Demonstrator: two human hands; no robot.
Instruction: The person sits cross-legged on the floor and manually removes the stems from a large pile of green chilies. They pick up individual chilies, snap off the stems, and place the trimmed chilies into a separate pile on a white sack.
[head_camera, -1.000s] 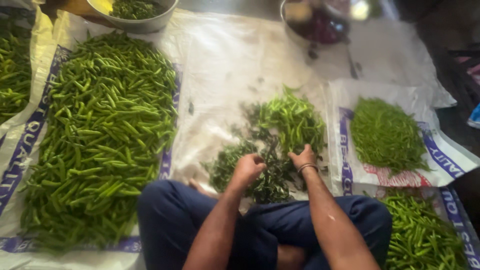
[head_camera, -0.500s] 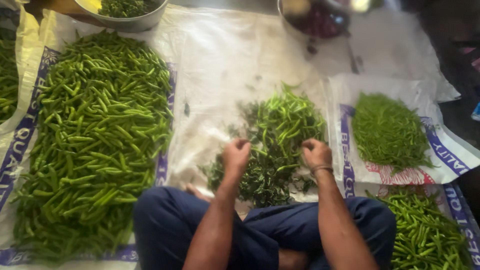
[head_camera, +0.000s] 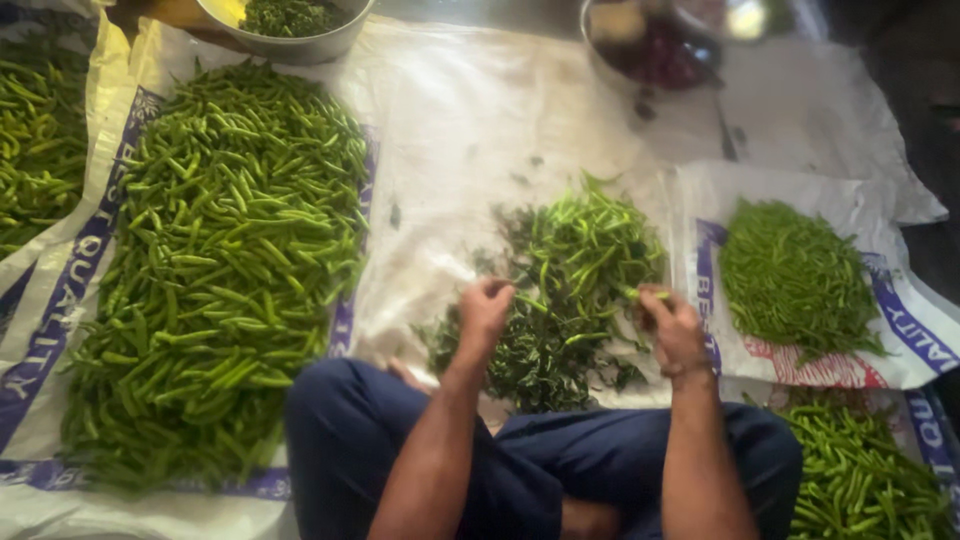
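1. Our left hand (head_camera: 487, 308) is curled into a loose fist over the near edge of the small pile of chillies and stems (head_camera: 570, 280). The fingers are folded shut, but we cannot tell whether they pinch a chilli or only a stalk.

2. Our right hand (head_camera: 672, 325) is closed round a single green chilli (head_camera: 634, 294), whose tip sticks out toward the left hand. We judge that it is held out like this so that the stalk end is free for plucking.

3. That pile lies on the white sack sheet (head_camera: 470, 130) straight ahead of our crossed legs in dark blue trousers (head_camera: 380, 440), so both hands reach it without stretching. Dark leafy bits gather on its near side and brighter pods on its far side.

4. To our left a broad heap of green chillies (head_camera: 220, 260) covers another printed sack, well apart from the hands; it looks like a large supply.

5. To our right a smaller, finer mound of greens (head_camera: 795, 275) sits on its own printed bag (head_camera: 900, 330), apart from the middle pile, seemingly so that the lots stay unmixed.

6. More chillies (head_camera: 860, 470) lie near our right knee.

7. At the far edge stand a metal bowl of greens (head_camera: 290, 25) and a second bowl (head_camera: 650, 45), its contents blurred.
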